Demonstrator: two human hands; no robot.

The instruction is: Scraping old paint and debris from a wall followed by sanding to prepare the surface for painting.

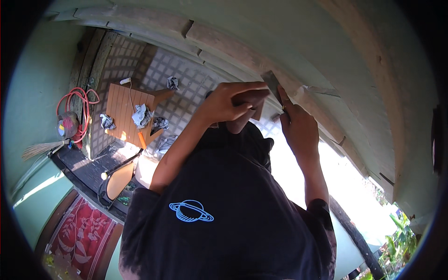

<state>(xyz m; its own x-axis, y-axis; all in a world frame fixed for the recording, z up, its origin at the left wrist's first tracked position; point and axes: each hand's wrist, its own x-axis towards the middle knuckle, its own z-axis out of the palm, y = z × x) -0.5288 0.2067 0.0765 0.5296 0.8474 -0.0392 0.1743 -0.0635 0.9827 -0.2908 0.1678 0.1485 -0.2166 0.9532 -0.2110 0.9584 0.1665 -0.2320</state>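
My right hand point(298, 126) is closed round a putty knife point(271, 85), its handle mostly hidden in the grip. The flat, squared grey blade points up and left, with a finger lying along it. To its left, my left hand point(228, 102) is bent, with fingers stretched toward the blade and the thumb below. Between thumb and fingers sits a folded brown sheet-like piece point(240, 123), partly covered by the hand; its kind cannot be made out. Whether the left fingertips touch the blade is unclear.
A green wall with a jutting ledge point(224, 39) curves ahead and right. Left stand a slatted wooden table point(123, 105) with crumpled paper point(142, 115), an orange-handled tool point(142, 139), a coiled red hose point(86, 109) and a straw broom point(42, 148). Plants point(399, 238) grow lower right.
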